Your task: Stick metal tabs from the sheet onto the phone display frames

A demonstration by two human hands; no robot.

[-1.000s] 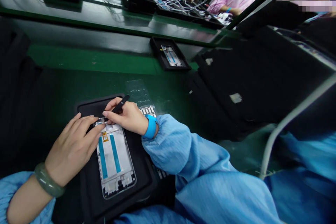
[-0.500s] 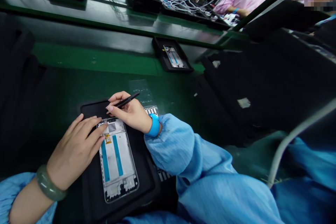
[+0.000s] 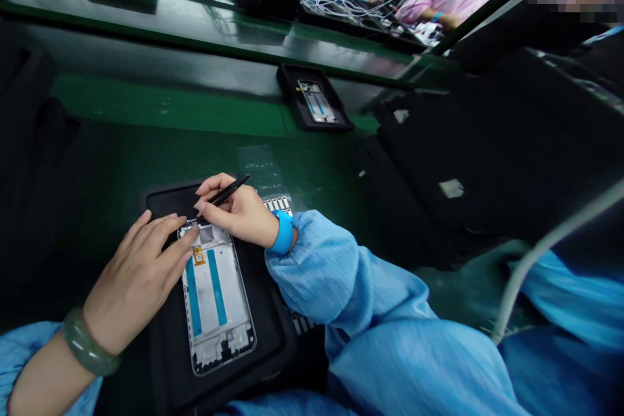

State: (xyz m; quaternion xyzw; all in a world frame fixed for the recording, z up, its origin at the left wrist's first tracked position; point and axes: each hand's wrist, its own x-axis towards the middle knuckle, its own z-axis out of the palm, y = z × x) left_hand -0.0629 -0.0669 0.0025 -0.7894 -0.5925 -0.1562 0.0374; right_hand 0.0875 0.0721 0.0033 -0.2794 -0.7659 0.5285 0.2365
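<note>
1. Far left is the left hand (image 3: 134, 273), green bangle (image 3: 88, 341) on the wrist. Its fingers are stretched out, slightly apart, pinching nothing, tips down around the 11 o'clock edge of the phone frame.
2. Next up, the phone frame (image 3: 221, 299): silvery, two blue strips, an orange flex piece (image 3: 199, 256) near the top. It's lying in a black tray (image 3: 266, 331) on the green tabletop (image 3: 322, 169), top end leaning towards 11 o'clock.
3. Right hand (image 3: 241, 211) is around 12 to 1 o'clock of the frame, blue wristband (image 3: 283, 233) on. Fingers are clamped on a slim black tool (image 3: 229, 190), its lower end at the frame's top edge. Can't tell if it's touching.
4. Partly behind that wrist, a clear sheet (image 3: 260, 166) with small white pieces, roughly 1 o'clock.
5. Farther out at 1 o'clock, a small tray (image 3: 344, 118) holding a similar frame (image 3: 318, 103).
6. Over at 2 o'clock, a big dark stack (image 3: 487, 143).
</note>
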